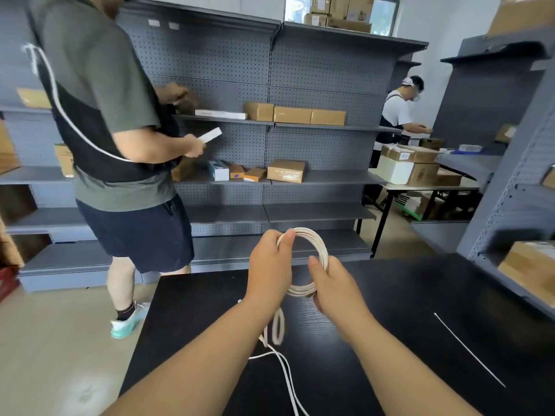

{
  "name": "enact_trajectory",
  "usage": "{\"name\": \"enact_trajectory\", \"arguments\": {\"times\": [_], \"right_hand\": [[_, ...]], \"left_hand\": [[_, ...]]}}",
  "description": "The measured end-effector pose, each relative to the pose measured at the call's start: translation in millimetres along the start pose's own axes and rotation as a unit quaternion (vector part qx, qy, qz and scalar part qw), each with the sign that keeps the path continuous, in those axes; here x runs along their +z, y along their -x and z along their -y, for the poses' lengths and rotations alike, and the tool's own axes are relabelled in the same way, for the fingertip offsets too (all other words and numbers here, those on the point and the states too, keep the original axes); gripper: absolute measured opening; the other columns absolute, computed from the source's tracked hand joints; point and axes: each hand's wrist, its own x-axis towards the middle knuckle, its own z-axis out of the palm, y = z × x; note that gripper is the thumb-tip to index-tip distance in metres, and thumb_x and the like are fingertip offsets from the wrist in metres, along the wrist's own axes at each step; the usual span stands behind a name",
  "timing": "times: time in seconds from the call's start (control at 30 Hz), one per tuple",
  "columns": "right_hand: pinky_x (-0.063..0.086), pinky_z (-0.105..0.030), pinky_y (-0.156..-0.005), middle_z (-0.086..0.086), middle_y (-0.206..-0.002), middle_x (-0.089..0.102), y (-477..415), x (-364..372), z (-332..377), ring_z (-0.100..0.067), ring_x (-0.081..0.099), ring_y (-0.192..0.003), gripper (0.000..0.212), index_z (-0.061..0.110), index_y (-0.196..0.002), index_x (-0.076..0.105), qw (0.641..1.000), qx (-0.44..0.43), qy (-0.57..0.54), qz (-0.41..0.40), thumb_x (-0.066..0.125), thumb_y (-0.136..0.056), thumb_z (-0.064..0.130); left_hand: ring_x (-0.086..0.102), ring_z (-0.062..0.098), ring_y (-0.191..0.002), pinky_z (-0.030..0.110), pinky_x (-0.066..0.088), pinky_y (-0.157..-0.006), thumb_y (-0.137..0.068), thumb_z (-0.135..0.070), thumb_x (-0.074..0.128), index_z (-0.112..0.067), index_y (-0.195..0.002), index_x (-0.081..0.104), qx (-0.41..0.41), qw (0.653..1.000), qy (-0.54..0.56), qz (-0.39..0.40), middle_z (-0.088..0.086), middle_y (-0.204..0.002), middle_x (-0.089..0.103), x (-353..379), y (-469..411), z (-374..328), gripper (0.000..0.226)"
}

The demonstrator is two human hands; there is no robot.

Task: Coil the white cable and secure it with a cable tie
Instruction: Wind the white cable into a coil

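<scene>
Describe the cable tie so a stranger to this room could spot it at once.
Start at the black table in the foreground. On its right side, clear of the right hand, lies the cable tie. It is a thin, straight white strip lying diagonally, unlike the white cable, which is looped and curved.

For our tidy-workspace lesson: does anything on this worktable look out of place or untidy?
Nothing looks damaged or spilled. The white cable is only partly coiled: below the left hand and right hand, its loose tail straggles across the black table.
</scene>
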Motion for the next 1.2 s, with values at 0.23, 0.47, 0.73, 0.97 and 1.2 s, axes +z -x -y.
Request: {"name": "enact_trajectory", "arguments": {"times": [0.23, 0.47, 0.73, 0.97, 1.2], "right_hand": [[0.049, -0.042, -0.078, 0.001, -0.083, 0.059, -13, -13, 8, -0.023, 0.060, -0.084, 0.029, 0.020, -0.096, 0.052, 0.993, -0.042, 0.083, 0.066, 0.042, -0.092, 0.046], [0.040, -0.035, -0.057, -0.004, -0.068, 0.052, -22, -9, 14, -0.020, 0.049, -0.060, 0.029, 0.014, -0.086, 0.044, 0.990, -0.096, 0.096, 0.035, 0.033, -0.098, 0.038], [0.039, -0.034, -0.051, -0.005, -0.069, 0.052, -23, 4, 12, -0.023, 0.051, -0.062, 0.023, 0.014, -0.084, 0.039, 0.985, -0.111, 0.043, -0.127, 0.033, -0.099, 0.030], [0.043, -0.031, -0.047, -0.004, -0.066, 0.052, -20, 7, 9, -0.025, 0.057, -0.051, 0.021, 0.013, -0.084, 0.038, 0.975, -0.085, -0.058, -0.198, 0.032, -0.100, 0.026], [0.037, -0.013, -0.036, -0.016, -0.064, 0.056, -13, 16, 9, -0.005, 0.047, -0.034, 0.025, 0.008, -0.088, 0.041, 0.967, -0.054, -0.150, -0.198, 0.030, -0.100, 0.026]], "left_hand": [[0.046, 0.014, -0.065, 0.022, 0.032, -0.055, -0.096, -0.037, 0.042, -0.013, -0.083, 0.048, 0.122, 0.983, -0.128, 0.055, -0.005, -0.066, 0.048, -15, -18, -6, 0.028], [0.053, 0.020, -0.071, 0.034, 0.041, -0.063, -0.095, -0.042, 0.039, -0.015, -0.088, 0.047, 0.163, 0.956, -0.201, 0.135, -0.002, -0.069, 0.052, -25, -28, -10, 0.029], [0.050, 0.014, -0.062, 0.027, 0.041, -0.059, -0.091, -0.041, 0.050, -0.021, -0.069, 0.047, 0.066, 0.993, -0.066, 0.069, -0.005, -0.063, 0.051, -19, -25, 2, 0.030], [0.054, 0.007, -0.047, 0.019, 0.040, -0.051, -0.091, -0.048, 0.043, -0.009, -0.084, 0.052, -0.012, 0.993, -0.002, 0.119, -0.003, -0.067, 0.059, -11, -16, -2, 0.040], [0.046, 0.007, -0.053, 0.017, 0.040, -0.049, -0.096, -0.041, 0.040, -0.012, -0.089, 0.053, -0.020, 0.982, 0.119, 0.143, -0.005, -0.073, 0.059, -6, -22, -7, 0.033]]}}
